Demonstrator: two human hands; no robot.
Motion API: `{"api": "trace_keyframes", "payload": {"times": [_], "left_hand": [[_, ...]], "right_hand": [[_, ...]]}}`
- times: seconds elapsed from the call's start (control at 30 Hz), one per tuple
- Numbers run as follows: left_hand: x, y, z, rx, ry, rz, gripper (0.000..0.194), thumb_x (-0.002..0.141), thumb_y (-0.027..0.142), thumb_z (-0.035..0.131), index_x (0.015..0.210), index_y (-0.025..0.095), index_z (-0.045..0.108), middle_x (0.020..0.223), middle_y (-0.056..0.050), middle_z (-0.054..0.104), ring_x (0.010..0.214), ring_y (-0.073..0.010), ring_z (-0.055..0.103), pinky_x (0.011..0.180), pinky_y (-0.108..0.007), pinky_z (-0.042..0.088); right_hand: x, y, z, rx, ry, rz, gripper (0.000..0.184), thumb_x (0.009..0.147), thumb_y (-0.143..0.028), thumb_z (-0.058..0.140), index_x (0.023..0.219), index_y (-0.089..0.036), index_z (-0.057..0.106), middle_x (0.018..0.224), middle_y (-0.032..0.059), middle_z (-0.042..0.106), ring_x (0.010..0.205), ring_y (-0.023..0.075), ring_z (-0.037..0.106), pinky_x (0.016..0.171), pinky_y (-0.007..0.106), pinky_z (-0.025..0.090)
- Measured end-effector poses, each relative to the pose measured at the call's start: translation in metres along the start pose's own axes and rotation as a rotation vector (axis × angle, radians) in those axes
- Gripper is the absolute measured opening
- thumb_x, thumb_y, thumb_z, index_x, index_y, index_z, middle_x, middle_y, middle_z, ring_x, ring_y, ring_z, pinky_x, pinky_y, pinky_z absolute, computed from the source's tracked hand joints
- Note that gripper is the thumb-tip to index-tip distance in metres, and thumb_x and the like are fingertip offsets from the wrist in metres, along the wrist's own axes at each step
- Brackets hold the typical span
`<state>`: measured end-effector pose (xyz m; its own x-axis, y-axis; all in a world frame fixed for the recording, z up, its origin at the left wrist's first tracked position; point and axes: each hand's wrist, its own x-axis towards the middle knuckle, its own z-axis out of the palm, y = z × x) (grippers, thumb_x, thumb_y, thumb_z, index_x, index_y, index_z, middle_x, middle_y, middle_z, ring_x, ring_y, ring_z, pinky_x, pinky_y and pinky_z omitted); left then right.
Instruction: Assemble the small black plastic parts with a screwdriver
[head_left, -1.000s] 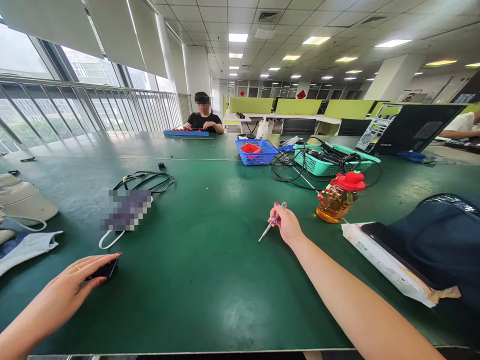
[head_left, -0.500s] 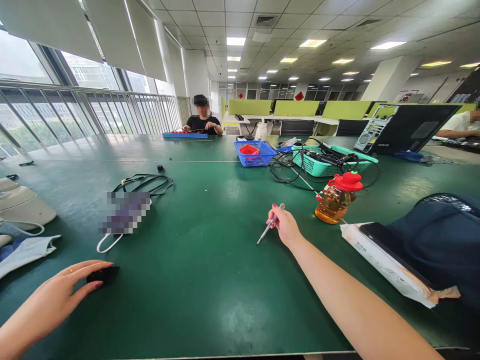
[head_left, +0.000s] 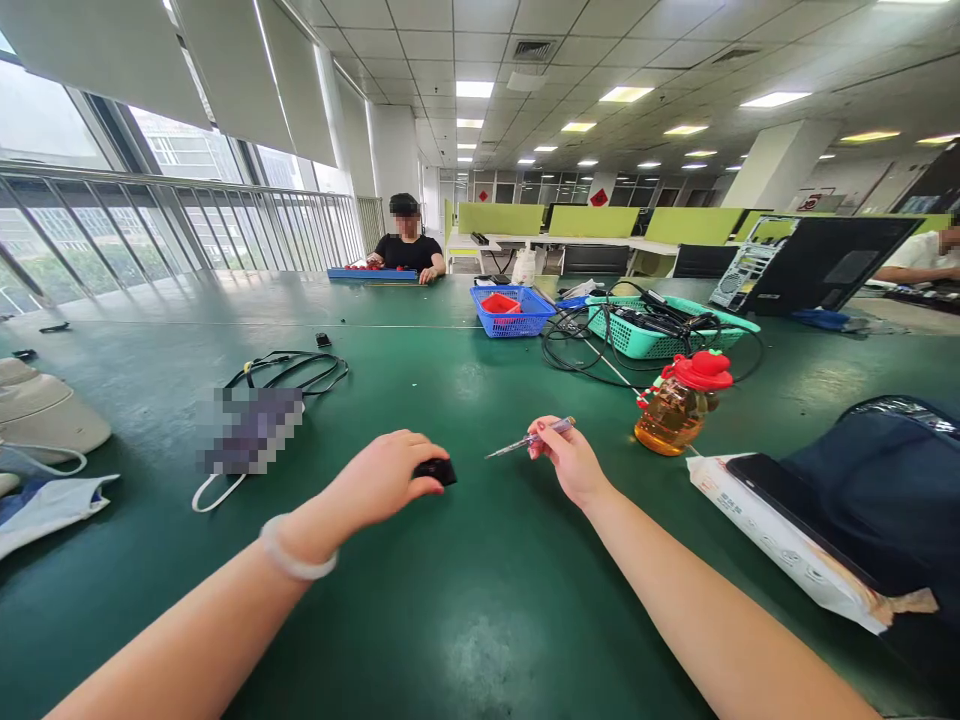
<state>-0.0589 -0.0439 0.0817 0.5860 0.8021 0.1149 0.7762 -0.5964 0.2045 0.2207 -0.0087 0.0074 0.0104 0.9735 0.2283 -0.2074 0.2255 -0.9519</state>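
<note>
The small black object [head_left: 442, 472] is now near the middle of the green table [head_left: 480, 620], pinched between the thumb and fingers of my left hand [head_left: 386, 480], whereas half a second ago I had it far over to the left; I cannot tell whether it touches the surface. My right hand [head_left: 574, 465] holds the screwdriver [head_left: 517, 443] in a narrow finger grip in much the same place, but I now see the shaft lying flatter, its tip turned toward the object and just short of it.
</note>
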Motion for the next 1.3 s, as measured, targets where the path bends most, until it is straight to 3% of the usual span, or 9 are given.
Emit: {"api": "trace_keyframes", "payload": {"times": [0.1, 0.2, 0.37, 0.47, 0.63, 0.87, 1.07, 1.3], "left_hand": [[0.046, 0.008, 0.027, 0.021, 0.017, 0.057, 0.025, 0.087, 0.034, 0.06, 0.11, 0.026, 0.069, 0.106, -0.006, 0.071, 0.1, -0.0251, 0.064, 0.09, -0.036, 0.048], [0.075, 0.007, 0.05, 0.033, 0.041, 0.024, 0.023, 0.088, 0.032, 0.059, 0.105, 0.023, 0.07, 0.101, -0.009, 0.071, 0.097, -0.0264, 0.064, 0.088, -0.037, 0.049], [0.09, -0.001, 0.067, -0.008, 0.066, 0.017, 0.026, 0.087, 0.03, 0.059, 0.11, 0.021, 0.069, 0.106, -0.01, 0.07, 0.1, -0.0273, 0.064, 0.09, -0.04, 0.049], [0.089, -0.006, 0.074, -0.115, 0.098, -0.003, 0.032, 0.085, 0.026, 0.061, 0.116, 0.021, 0.066, 0.116, -0.008, 0.069, 0.108, -0.0269, 0.062, 0.097, -0.04, 0.047], [0.086, -0.013, 0.083, -0.278, 0.136, -0.073, 0.044, 0.081, 0.028, 0.066, 0.125, 0.023, 0.062, 0.12, -0.007, 0.069, 0.112, -0.0253, 0.06, 0.1, -0.039, 0.047], [0.08, -0.016, 0.08, -0.267, 0.118, -0.099, 0.054, 0.081, 0.03, 0.067, 0.134, 0.023, 0.056, 0.118, -0.009, 0.069, 0.108, -0.026, 0.062, 0.097, -0.039, 0.048], [0.077, -0.022, 0.081, -0.32, 0.104, -0.115, 0.053, 0.081, 0.026, 0.066, 0.133, 0.025, 0.056, 0.121, -0.008, 0.068, 0.112, -0.0249, 0.06, 0.1, -0.039, 0.047], [0.076, -0.024, 0.082, -0.345, 0.107, -0.122, 0.049, 0.083, 0.026, 0.063, 0.131, 0.023, 0.058, 0.121, -0.009, 0.068, 0.112, -0.0252, 0.06, 0.101, -0.039, 0.046]], "right_hand": [[-0.006, -0.006, 0.006, -0.102, -0.047, -0.068, 0.032, 0.075, -0.053, 0.069, 0.083, -0.022, 0.065, 0.066, -0.0013, 0.059, 0.058, 0.0146, 0.056, 0.063, 0.031, 0.048], [-0.016, -0.016, 0.013, -0.397, -0.064, -0.225, 0.021, 0.085, -0.043, 0.06, 0.083, -0.023, 0.064, 0.067, 0.0002, 0.06, 0.062, 0.0169, 0.057, 0.061, 0.031, 0.046], [-0.028, -0.022, 0.025, -0.868, -0.178, -0.683, 0.011, 0.087, -0.02, 0.053, 0.089, -0.024, 0.063, 0.083, 0.0032, 0.069, 0.078, 0.0192, 0.062, 0.077, 0.034, 0.046], [-0.029, -0.02, 0.03, -0.968, -0.289, -0.802, 0.013, 0.086, -0.016, 0.052, 0.091, -0.023, 0.062, 0.084, 0.0031, 0.07, 0.076, 0.0178, 0.061, 0.081, 0.036, 0.045], [-0.028, -0.016, 0.029, -1.044, -0.313, -0.826, 0.013, 0.085, -0.015, 0.053, 0.09, -0.023, 0.062, 0.082, 0.0016, 0.069, 0.075, 0.0162, 0.061, 0.089, 0.038, 0.041], [-0.029, -0.017, 0.026, -1.102, -0.32, -0.828, 0.013, 0.087, -0.017, 0.052, 0.092, -0.024, 0.062, 0.082, 0.0017, 0.069, 0.076, 0.0165, 0.061, 0.093, 0.04, 0.039], [-0.03, -0.017, 0.026, -1.201, -0.475, -0.864, 0.016, 0.088, -0.017, 0.051, 0.098, -0.023, 0.063, 0.082, 0.0027, 0.068, 0.074, 0.0168, 0.06, 0.097, 0.043, 0.036], [-0.032, -0.012, 0.025, -1.262, -0.611, -0.8, 0.016, 0.086, -0.017, 0.055, 0.097, -0.023, 0.064, 0.081, 0.0022, 0.067, 0.073, 0.0174, 0.058, 0.099, 0.045, 0.036]]}}
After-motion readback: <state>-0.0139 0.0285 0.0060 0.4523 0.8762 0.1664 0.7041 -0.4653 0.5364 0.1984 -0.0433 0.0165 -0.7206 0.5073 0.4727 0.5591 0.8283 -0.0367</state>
